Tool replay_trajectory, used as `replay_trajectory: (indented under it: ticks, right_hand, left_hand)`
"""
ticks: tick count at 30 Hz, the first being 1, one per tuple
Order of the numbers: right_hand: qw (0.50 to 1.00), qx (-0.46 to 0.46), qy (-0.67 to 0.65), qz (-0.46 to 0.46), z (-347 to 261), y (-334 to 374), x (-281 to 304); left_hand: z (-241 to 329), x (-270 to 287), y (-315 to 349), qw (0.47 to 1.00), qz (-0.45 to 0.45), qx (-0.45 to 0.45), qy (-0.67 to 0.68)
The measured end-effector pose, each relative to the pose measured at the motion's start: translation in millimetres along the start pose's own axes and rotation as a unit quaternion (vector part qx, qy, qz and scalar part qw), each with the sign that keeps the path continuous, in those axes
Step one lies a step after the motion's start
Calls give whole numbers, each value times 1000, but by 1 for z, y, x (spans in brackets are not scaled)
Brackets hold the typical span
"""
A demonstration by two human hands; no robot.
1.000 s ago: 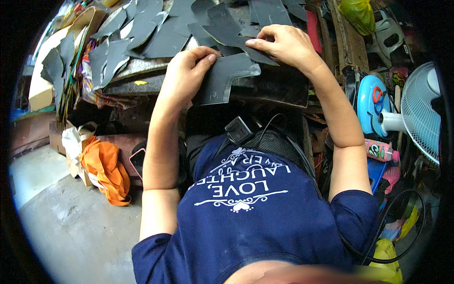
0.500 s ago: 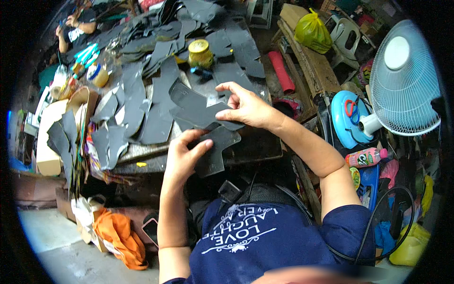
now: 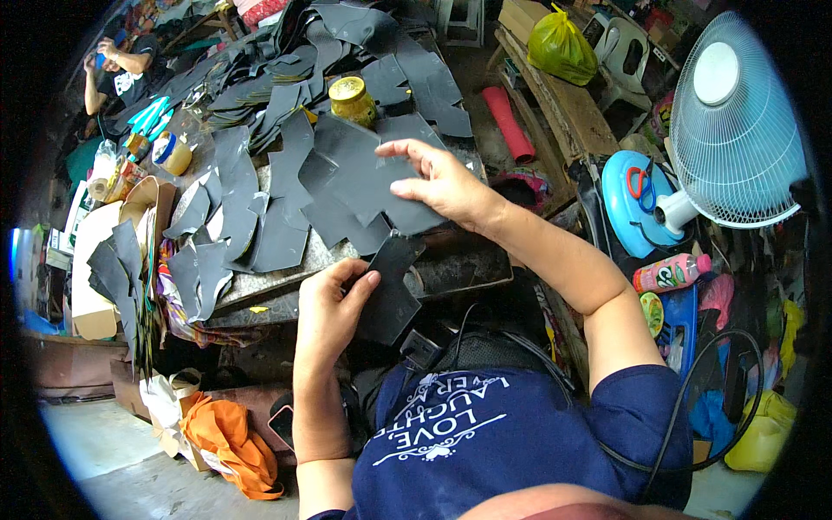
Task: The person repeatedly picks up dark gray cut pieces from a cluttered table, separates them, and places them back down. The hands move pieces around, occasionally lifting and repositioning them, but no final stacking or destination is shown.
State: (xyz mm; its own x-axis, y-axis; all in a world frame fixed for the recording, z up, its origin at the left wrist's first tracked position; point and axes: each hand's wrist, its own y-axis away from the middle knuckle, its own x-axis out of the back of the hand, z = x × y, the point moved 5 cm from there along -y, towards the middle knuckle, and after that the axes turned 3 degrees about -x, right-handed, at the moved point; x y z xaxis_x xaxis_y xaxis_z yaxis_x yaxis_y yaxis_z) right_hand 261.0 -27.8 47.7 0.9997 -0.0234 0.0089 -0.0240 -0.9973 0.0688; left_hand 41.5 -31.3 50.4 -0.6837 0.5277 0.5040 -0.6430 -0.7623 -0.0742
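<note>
My left hand [image 3: 334, 303] pinches a dark grey cut sheet piece [image 3: 390, 295] between thumb and fingers, just off the table's front edge. The piece hangs tilted, its upper end close to the pieces on the table. My right hand [image 3: 438, 180] is over a larger dark grey sheet piece [image 3: 342, 160], thumb and forefinger spread apart. Whether its fingertips touch that sheet I cannot tell. More dark cut pieces [image 3: 286, 195] overlap on the table to the left. Behind the sheet stands a yellow-lidded jar [image 3: 351, 100].
Piles of dark sheets [image 3: 295, 61] cover the far table, where another person [image 3: 130, 69] sits at the far left. A fan [image 3: 737, 121] with a blue base and a pink-labelled bottle [image 3: 667, 273] stand at right. An orange cloth [image 3: 230, 442] lies lower left.
My right thumb and forefinger have spread over the sheet. The piece in my left hand has turned and come slightly lower. The view has shifted a little.
</note>
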Motion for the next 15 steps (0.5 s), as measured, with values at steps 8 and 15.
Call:
replay_trajectory:
  ticks: [8,15]
  right_hand:
    - [981,-7,190,25,-12,-4,45]
    - [858,55,457,226,-14,-32,113]
  left_hand:
    - [-19,16,14,978,-11,60,202]
    - [-23,5,8,946,-1,84,312]
